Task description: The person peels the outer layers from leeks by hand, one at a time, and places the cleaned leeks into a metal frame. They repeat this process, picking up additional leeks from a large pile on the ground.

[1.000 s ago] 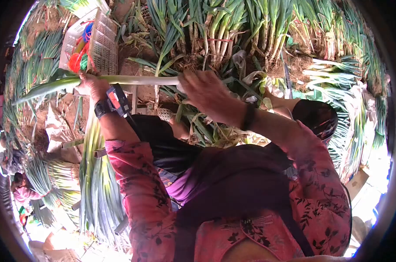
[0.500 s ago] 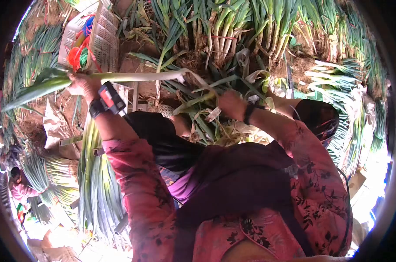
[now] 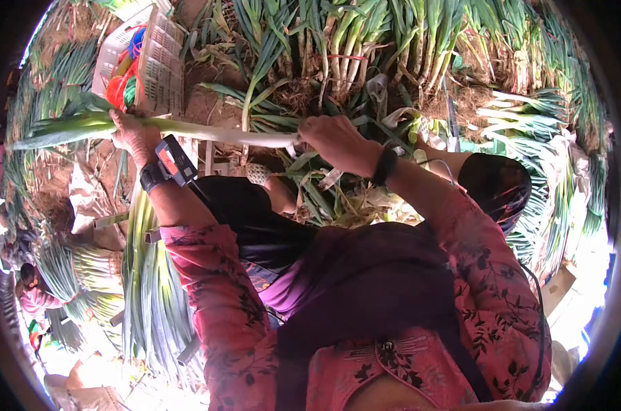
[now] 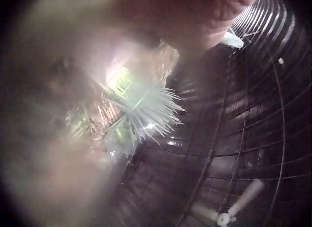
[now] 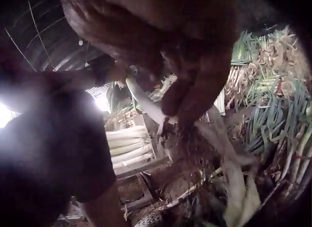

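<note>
A long green onion (image 3: 231, 135) lies level across the head view, its leaves to the left and its white shank to the right. My left hand (image 3: 135, 137) grips it where the leaves begin. At the root end, my right hand (image 3: 341, 144) has its fingers bent in. The right wrist view shows thumb and fingertips pinching at the tip of the white shank (image 5: 146, 105). A limp, pale strip of peeled skin (image 5: 234, 183) hangs below those fingers. In the left wrist view, the hand is a blur close to the lens.
A white plastic crate (image 3: 163, 65) with coloured twine (image 3: 122, 89) stands at the upper left. Cleaned onions (image 3: 156, 294) lie beside my left forearm. Bundled onions (image 3: 351, 48) with roots stand ahead, and more are stacked at right (image 3: 529, 147). Peelings (image 3: 317, 198) cover the ground below my hands.
My right hand swept down and right from the root end, drawing a strip of skin off the shank, then came back up to the root end. My left hand keeps its grip.
</note>
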Demonstrator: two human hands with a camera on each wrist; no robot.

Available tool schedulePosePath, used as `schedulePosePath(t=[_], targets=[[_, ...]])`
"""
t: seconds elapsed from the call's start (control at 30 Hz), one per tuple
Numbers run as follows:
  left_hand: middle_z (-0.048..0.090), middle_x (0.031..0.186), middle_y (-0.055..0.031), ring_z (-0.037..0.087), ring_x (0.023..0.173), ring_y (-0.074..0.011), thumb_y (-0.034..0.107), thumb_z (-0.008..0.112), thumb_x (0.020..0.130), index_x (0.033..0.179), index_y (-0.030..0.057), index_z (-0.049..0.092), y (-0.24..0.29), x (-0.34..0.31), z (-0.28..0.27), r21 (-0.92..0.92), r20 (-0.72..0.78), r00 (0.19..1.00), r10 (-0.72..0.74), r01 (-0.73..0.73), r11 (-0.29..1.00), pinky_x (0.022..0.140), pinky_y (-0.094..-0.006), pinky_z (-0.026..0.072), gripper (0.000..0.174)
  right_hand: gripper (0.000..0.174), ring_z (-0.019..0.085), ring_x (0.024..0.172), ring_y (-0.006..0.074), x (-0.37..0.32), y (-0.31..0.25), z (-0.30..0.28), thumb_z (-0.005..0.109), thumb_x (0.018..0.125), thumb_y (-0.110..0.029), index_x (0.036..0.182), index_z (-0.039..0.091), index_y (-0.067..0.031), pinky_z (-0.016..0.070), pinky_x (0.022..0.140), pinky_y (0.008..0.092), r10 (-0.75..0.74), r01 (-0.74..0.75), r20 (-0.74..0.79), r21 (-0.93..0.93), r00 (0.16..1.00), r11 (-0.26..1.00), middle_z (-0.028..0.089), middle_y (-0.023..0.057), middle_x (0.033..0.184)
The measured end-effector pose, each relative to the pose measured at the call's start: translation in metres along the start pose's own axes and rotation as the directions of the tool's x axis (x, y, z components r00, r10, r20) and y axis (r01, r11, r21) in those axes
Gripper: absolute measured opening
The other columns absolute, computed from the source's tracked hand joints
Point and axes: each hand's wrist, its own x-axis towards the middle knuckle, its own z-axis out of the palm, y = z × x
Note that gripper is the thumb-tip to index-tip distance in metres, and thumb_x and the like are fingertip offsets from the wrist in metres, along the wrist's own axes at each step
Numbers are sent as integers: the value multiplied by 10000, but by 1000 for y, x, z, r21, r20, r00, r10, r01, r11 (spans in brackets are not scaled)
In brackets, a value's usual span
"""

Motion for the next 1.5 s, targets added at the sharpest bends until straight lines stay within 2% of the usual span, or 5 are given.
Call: schedulePosePath(t=[0.4,0.7,0.87,1.0,1.5], targets=[[475,673,-43,438,545,-135,465,460,937,904,12,514,14,37,-35,-470,532,836,-130,419,777,495,-255,409,457,588,616,955,278,-127,53,15,670,833,-147,1342,395,-40,514,755,379,24,-9,-114,132,993,991,546,169,1147],[485,652,-15,439,527,-128,340,688,735,962,81,625,1,40,-34,-541,619,773,-139,549,637,499,-251,421,350,248,636,767,166,10,-7,-20,643,862,-66,1095,577,-15,544,679,321,284,113,-49,970,958,-213,643,93,904],[469,646,3,402,490,-100,476,630,818,1114,110,551,18,26,-44,-476,438,887,-145,365,800,457,-220,396,477,183,566,626,144,-54,-11,-33,573,915,-124,1052,635,-20,422,514,306,-218,259,-143,440,965,860,619,45,791],[458,634,6,404,481,-86,590,509,876,983,81,510,35,-12,-23,-411,447,877,-176,376,830,415,-213,376,520,193,626,772,112,-109,35,-38,618,879,-165,1006,678,-32,491,582,258,256,-518,471,594,844,615,662,55,945],[532,691,-22,465,490,-89,547,483,918,890,78,507,52,-87,19,-420,347,920,-182,326,847,425,-223,392,471,287,578,1068,314,-3,22,-62,523,932,-152,1203,507,-58,468,841,423,254,-239,-67,175,965,955,568,190,1199]])
